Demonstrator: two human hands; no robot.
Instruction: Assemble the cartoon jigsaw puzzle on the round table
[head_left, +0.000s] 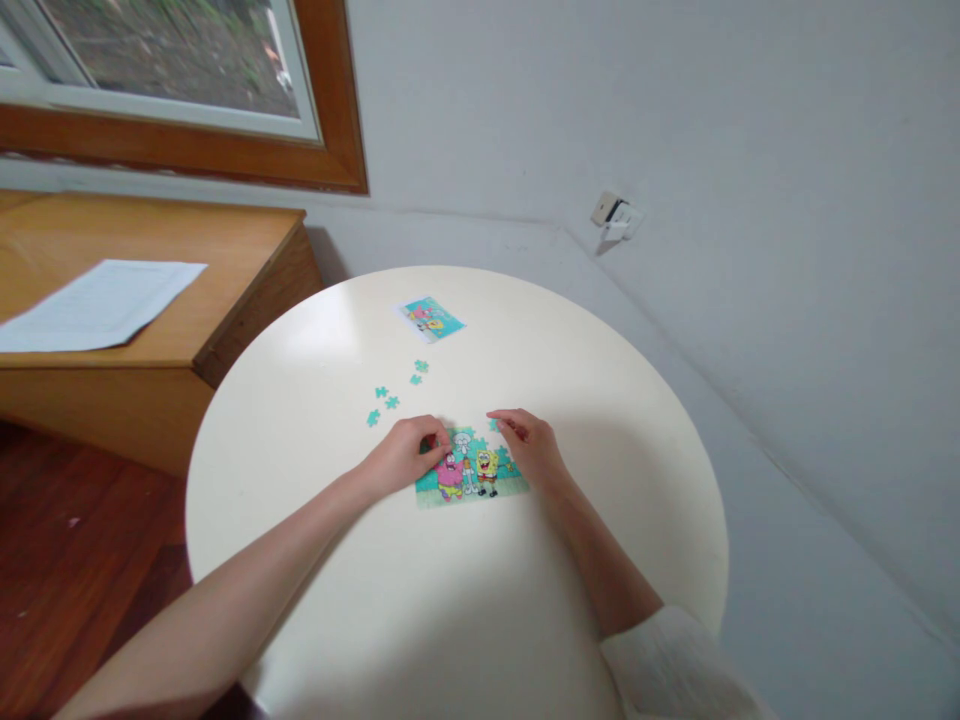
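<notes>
A partly joined jigsaw puzzle (469,480) with cartoon figures lies on the round white table, its upper right edge ragged. My left hand (411,452) rests over its upper left part, thumb and fingers curled together. Whether a piece is between those fingertips cannot be seen. At the ragged edge, my right hand (534,447) has its thumb and index finger around a small teal puzzle piece (494,425). The other fingers of that hand are bent and partly hidden.
Several loose teal pieces (392,402) lie beyond my left hand. Farther back is a small picture card (432,319) with the same figures. The round table (337,600) stands near a wooden ledge (225,235) bearing a paper sheet (97,305). A wall socket (616,216) is behind.
</notes>
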